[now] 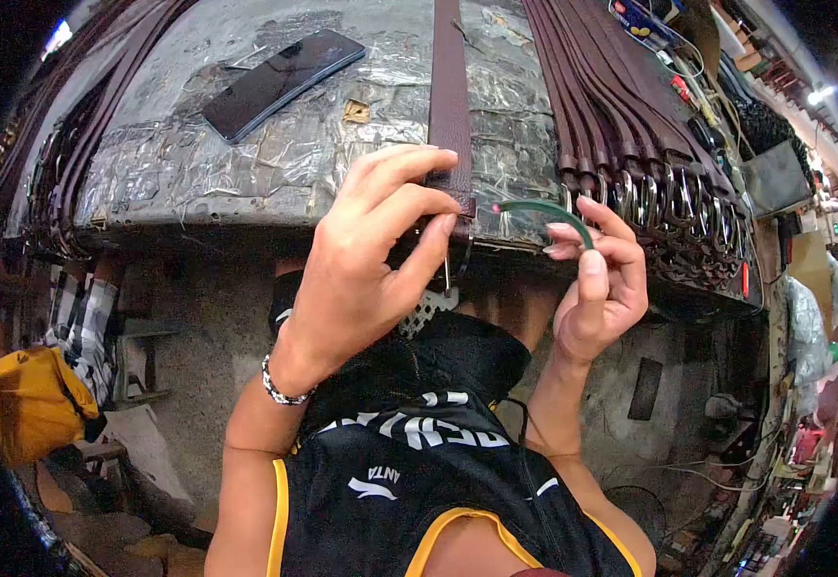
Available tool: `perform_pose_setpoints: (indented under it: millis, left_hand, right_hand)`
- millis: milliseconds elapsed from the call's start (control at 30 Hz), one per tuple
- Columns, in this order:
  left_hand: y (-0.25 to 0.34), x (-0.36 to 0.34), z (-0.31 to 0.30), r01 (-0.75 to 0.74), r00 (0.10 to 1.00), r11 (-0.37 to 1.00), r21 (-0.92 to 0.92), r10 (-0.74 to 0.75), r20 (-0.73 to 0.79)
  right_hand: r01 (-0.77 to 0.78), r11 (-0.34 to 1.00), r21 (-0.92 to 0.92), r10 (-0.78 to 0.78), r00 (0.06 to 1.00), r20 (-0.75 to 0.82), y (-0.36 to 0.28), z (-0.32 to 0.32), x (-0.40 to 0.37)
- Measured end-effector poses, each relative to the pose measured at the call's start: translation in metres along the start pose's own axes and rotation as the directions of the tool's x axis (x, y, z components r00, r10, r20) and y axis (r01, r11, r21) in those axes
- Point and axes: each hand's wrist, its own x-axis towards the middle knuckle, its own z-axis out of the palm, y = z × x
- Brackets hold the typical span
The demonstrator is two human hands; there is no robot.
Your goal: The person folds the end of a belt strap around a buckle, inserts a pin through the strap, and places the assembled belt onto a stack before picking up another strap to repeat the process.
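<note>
A brown leather belt (446, 106) runs down the bench top to the near edge, where a metal buckle (450, 269) hangs from its folded end. My left hand (366, 250) is closed at that end, thumb and index finger pinching the belt's left edge just above the buckle. In my right hand (602, 288), a thin, curved dark green strip (544, 207) with a reddish tip is gripped between thumb and fingers. Its tip points left toward the belt's folded end, a short gap away.
Several brown belts with metal buckles (679, 216) lie bunched on the right, buckles over the edge. More belts (82, 144) hang at the left. A smartphone (284, 85) rests on the tape-covered bench (169, 188). Another person's checked clothing (82, 327) shows at the left.
</note>
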Motion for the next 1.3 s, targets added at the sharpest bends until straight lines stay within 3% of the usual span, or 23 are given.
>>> perform_pose_setpoints:
  millis: [167,1133,1300]
  left_hand:
    - [0.0015,-0.0031,-0.0029,0.006,1.000,1.000,0.028,-0.007,0.024]
    - [0.0014,-0.0044,-0.0027,0.008,0.999,1.000,-0.006,-0.007,0.046]
    - [0.0040,-0.0051,-0.0080,-0.060,0.995,0.998,0.001,0.059,-0.080]
  right_hand:
    - [0.035,0.998,-0.057,-0.030,0.997,0.073,-0.0013,-0.0010,-0.0002]
    - [0.021,0.983,-0.184,-0.009,0.998,0.068,-0.0028,0.0007,-0.0023]
    - [-0.003,0.994,-0.106,0.009,0.998,0.061,-0.0030,-0.0023,-0.0001]
